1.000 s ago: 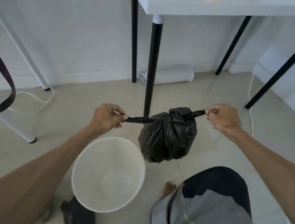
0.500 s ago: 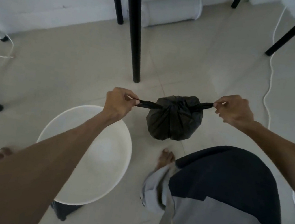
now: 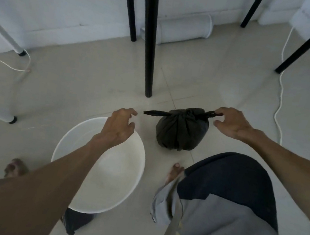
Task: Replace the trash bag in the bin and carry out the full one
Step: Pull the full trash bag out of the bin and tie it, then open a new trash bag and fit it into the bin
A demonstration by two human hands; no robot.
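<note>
Knotted trash bag, tails left-right

Bare floor tile lies open at centre left. 1 black table leg stands just above the tied bag; the white bin crowds the lower centre, a white cable trails at right.
</note>
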